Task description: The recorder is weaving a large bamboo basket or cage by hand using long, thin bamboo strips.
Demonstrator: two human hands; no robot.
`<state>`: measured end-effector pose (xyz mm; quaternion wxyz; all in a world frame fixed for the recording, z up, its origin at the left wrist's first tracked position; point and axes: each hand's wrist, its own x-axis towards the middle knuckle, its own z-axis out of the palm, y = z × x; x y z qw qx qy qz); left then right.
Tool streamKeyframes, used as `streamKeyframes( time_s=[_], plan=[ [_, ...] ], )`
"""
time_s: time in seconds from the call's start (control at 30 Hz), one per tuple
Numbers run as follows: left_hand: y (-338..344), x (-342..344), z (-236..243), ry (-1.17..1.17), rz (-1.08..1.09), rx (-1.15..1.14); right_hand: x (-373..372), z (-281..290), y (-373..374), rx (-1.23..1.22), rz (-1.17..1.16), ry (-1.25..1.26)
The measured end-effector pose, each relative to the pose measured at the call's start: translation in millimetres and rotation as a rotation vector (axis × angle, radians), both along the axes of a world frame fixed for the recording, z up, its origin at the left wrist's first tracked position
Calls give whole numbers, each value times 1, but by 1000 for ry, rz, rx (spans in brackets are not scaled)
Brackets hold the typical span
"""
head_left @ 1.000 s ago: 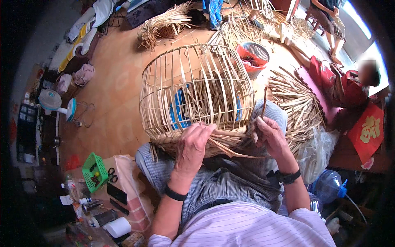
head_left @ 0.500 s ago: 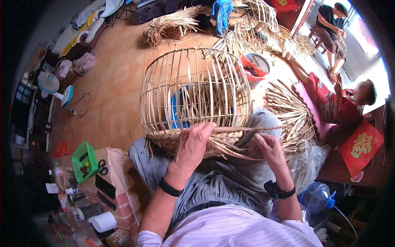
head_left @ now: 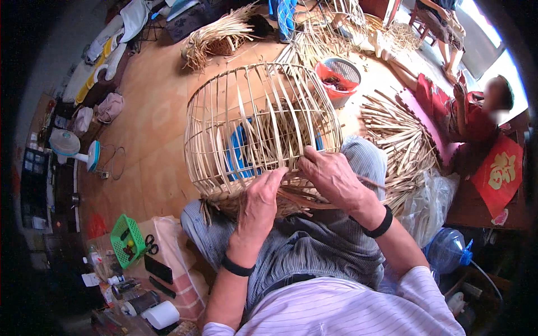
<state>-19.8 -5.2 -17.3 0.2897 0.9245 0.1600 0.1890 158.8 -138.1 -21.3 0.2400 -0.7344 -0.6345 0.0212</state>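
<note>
A large open-ribbed basket (head_left: pixel 202 143) lies on its side against my lap, with its woven edge toward me. My left hand (head_left: pixel 260 200) is closed at that edge, fingertips pinching a flat plant strip by a rib. Right beside it, my right hand (head_left: pixel 334 178) is closed too, its thumb and finger gripping at an upright rib. From under my right hand a loose strip (head_left: pixel 367 182) sticks out to the right. Strip ends (head_left: pixel 302 203) fan out below both hands. Through the ribs I see a blue thing (head_left: pixel 238 151) and many dry strips.
A heap of dry strips (head_left: pixel 400 134) lies right of my knee, near a seated person in red (head_left: pixel 476 112). Beyond the basket stands a grey bin (head_left: pixel 343 73) with a red liner. At left, a green tray (head_left: pixel 119 232), scissors (head_left: pixel 151 245) and a phone (head_left: pixel 158 269) rest on a cloth.
My right hand has moved left and up to the basket's ribs, close to my left hand. The long strip that stretched rightward is now mostly behind my right hand. The view has shifted slightly.
</note>
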Motion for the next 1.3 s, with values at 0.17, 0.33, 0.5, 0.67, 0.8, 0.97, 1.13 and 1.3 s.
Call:
streamKeyframes(
  time_s=[0.17,0.33,0.5,0.67,0.8,0.97,1.13,1.3],
  plan=[
    [0,2,3,16,-15,-5,6,-3,-9,103,63,-18],
    [6,2,3,28,-46,-47,-3,-20,-12,88,-36,38],
    [16,-7,0,10,-101,-99,-36,-2,-30,49,-132,131],
    [18,1,-2,9,-129,-39,-64,-42,-50,-46,-138,357],
    [21,-10,-9,34,-88,-35,-51,-27,-74,-23,-88,388],
    [9,-6,-7,54,16,-16,5,-18,-163,-137,-419,724],
    [11,-10,-15,94,116,-39,60,-109,-280,-160,-885,737],
    [2,-5,-9,110,194,-152,59,-239,-346,-403,-1014,886]
  ],
)
